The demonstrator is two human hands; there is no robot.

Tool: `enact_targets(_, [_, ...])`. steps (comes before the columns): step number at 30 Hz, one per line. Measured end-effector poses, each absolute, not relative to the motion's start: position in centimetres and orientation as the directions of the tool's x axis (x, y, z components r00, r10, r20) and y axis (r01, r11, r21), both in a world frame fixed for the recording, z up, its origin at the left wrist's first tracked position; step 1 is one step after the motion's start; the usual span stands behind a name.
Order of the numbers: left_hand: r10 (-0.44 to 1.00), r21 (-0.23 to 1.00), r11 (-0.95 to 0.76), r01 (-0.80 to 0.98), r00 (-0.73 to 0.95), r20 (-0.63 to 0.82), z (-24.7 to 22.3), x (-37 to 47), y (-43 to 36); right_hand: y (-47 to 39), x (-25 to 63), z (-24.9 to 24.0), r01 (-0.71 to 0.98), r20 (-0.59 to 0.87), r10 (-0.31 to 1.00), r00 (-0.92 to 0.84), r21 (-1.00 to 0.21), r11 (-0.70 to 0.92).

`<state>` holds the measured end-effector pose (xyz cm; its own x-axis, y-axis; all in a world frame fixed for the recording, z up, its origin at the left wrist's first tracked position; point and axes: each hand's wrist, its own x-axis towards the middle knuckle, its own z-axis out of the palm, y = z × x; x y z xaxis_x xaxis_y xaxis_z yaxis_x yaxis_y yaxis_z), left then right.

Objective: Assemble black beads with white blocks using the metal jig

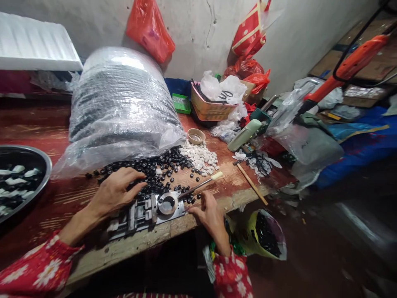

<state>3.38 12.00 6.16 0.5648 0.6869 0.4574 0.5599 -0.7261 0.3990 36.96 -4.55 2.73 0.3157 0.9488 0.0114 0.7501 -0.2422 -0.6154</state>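
seeing a gray wall (192,25) at the back, and seeing a red bag (150,33) hanging high on it. looking down at a red wooden table (231,182) with a rough front edge. bending the left hand (119,188) loosely, leaving a gap between thumb and pointing finger, and showing nothing in its grip. putting that hand over the left side of a metal tool (142,215), just beside lots of shiny black bits (151,167). not being able to tell if it is touching them. curling the right hand (211,213) halfway, leaving it partly open, and pointing its thumb at the tool's right end. not being able to tell about touching there. finding the tool lying at the front edge between both hands, and seeing a round ring (167,203) sitting on it. seeing a thin stick (198,186) with a pale end slanting up beside the ring. spotting white bits (201,157) behind the stick, near a little bowl (196,136). noticing a hammer (252,183) lying at the right.
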Motion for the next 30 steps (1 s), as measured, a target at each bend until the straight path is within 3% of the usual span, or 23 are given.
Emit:
enact_targets(4, [0.654,0.318,-0.756,0.573,0.68,0.332,6.1,7.8,12.9,-2.7,35.4,1.7,0.676,-0.018,0.934,0.356,-0.685,-0.27])
enact_targets(7, [0.622,0.332,-0.774,0.538,0.745,0.243,6.0,10.5,13.3,-1.1,34.7,1.4,0.606,0.034,0.926,0.375,-0.766,-0.217])
enact_targets(10, [0.556,0.342,-0.81,0.476,0.809,0.19,5.7,12.9,13.4,-0.2,33.9,0.7,0.275,-0.048,0.93,0.364,-0.948,-0.157])
enact_targets(12, [0.516,0.338,-0.83,0.443,0.84,0.165,5.4,14.6,13.5,-0.2,33.5,0.3,0.04,-0.111,0.939,0.327,-0.991,-0.131])
enact_targets(14, [0.488,0.335,-0.842,0.423,0.863,0.134,5.0,16.2,13.6,-0.6,33.6,0.1,-0.069,-0.134,0.935,0.328,-0.991,-0.118])
enact_targets(17, [0.454,0.335,-0.852,0.403,0.886,0.089,4.6,18.4,14.0,-1.8,34.7,-0.1,0.003,-0.079,0.882,0.464,-0.996,-0.091])
enact_targets(21, [0.386,0.328,-0.879,0.346,0.921,0.062,4.5,20.6,14.7,-2.9,36.6,-0.2,0.396,0.095,0.825,0.557,-0.904,-0.163])
enact_targets(23, [0.326,0.312,-0.903,0.296,0.944,0.047,4.4,21.5,15.1,-2.7,37.1,-0.2,0.493,0.115,0.831,0.544,-0.846,-0.205])
enact_targets(26, [0.258,0.286,-0.928,0.24,0.966,0.023,4.1,22.5,15.5,-1.1,37.0,0.1,0.453,0.059,0.83,0.555,-0.858,-0.242])
enact_targets(30, [0.298,0.246,-0.928,0.279,0.954,0.039,3.8,22.9,15.6,1.4,35.7,0.4,0.259,-0.078,0.873,0.481,-0.939,-0.226])
